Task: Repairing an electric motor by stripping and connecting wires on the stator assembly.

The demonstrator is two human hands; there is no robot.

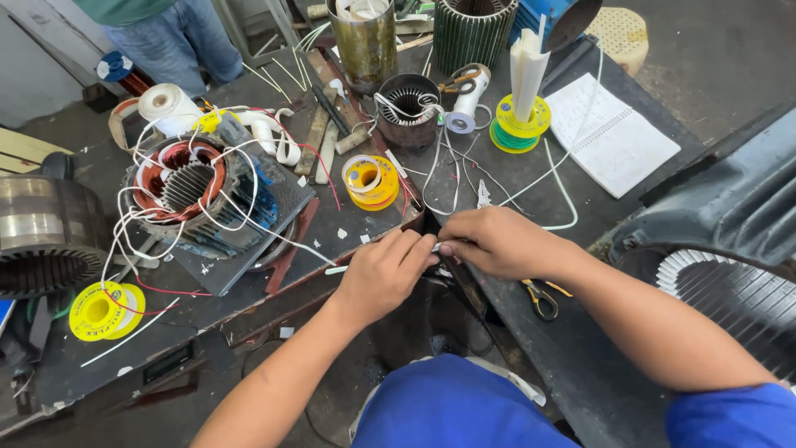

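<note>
Both hands meet at the near edge of the dark surface (531,166), close to the middle of it. The left hand (383,278) and the right hand (496,241) are each closed narrowly, and they pinch between the fingertips a thin white piece (434,247), probably an insulating sleeve or a strip. Most of it is hidden by the fingers, so I cannot tell its exact kind.

To do this step well, I think the fingertips should grip close together, so that the thin piece stays straight and does not bend. The pull should be gentle, because such a thin piece may tear or slip. Resting the wrists on the edge of the surface would keep the hands steady.

The piece looks white, narrow and light; only a short part shows between the fingers.

Scissors with yellow handles (543,297) lie just beside the right wrist. A yellow spool (373,180) lies further back, and a stator with copper winding (178,189) sits toward the left side of the surface.
</note>
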